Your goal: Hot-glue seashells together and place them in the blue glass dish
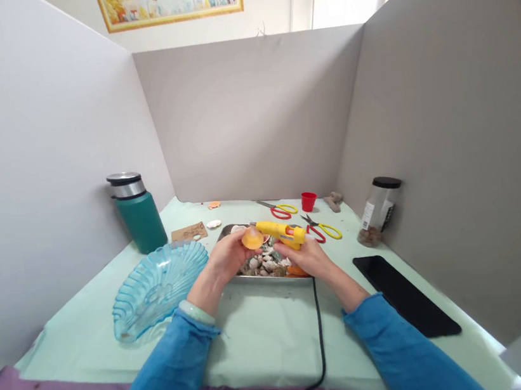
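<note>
My left hand (228,254) holds up an orange-yellow seashell (252,238) between its fingers. In my right hand (308,256) is a yellow hot glue gun (282,231), its nozzle pointing left, close to the top of the shell. A black cord (319,328) runs from the gun down over the table's front edge. Below both hands sits a metal tray (271,277) filled with small shells and stones (266,262). My hands hide part of the tray, and I cannot make out whether glue is on the shell.
A blue shell-shaped glass dish (158,291) and a green bottle (139,217) stand left. Behind lie a brown card (189,232), a white shell (214,224), two pairs of scissors (286,209) and a red cup (309,201). A jar (378,213) and black slab (405,294) are right.
</note>
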`<state>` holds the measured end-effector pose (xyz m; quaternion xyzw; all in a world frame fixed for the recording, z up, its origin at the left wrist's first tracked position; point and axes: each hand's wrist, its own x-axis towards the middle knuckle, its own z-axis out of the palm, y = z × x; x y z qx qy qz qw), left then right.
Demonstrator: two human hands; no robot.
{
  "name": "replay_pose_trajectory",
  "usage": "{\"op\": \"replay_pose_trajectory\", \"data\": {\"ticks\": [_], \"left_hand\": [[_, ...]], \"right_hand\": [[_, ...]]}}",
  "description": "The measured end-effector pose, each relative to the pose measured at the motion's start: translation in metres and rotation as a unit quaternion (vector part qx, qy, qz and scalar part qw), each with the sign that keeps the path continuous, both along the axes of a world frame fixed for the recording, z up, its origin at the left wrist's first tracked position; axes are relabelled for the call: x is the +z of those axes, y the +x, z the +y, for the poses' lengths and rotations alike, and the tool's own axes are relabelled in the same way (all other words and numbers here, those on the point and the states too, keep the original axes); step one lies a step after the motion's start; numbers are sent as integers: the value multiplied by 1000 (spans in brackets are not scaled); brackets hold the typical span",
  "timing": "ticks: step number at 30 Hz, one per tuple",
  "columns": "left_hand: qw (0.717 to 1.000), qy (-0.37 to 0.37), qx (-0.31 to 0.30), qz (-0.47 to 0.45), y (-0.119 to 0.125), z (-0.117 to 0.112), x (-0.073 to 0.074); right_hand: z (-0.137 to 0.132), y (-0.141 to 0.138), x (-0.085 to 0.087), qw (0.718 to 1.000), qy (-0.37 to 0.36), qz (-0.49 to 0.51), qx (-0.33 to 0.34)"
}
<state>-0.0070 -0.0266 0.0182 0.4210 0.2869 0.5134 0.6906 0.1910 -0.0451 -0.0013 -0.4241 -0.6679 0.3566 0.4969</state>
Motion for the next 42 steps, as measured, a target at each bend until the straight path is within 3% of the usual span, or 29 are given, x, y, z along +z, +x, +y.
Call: {"op": "replay_pose_trajectory", "data": {"ticks": [9, 14, 27, 37, 42], "left_hand": [[1000, -14, 21, -11, 0, -3, -2], [998, 13, 55, -5, -4, 0, -7], [997, 28, 71, 11, -2, 0, -12], [980, 103, 111, 126, -2, -1, -15], [952, 151, 152, 219, -1, 4, -21]], "right_hand": [[0, 0, 0, 1000, -8, 3, 4], [-1, 1, 1, 1000, 0, -10, -2], [2, -1, -3, 1000, -2, 18, 2], [1, -1, -4, 1000, 10, 11, -1], [1, -2, -3, 1000, 14, -2, -5]]}}
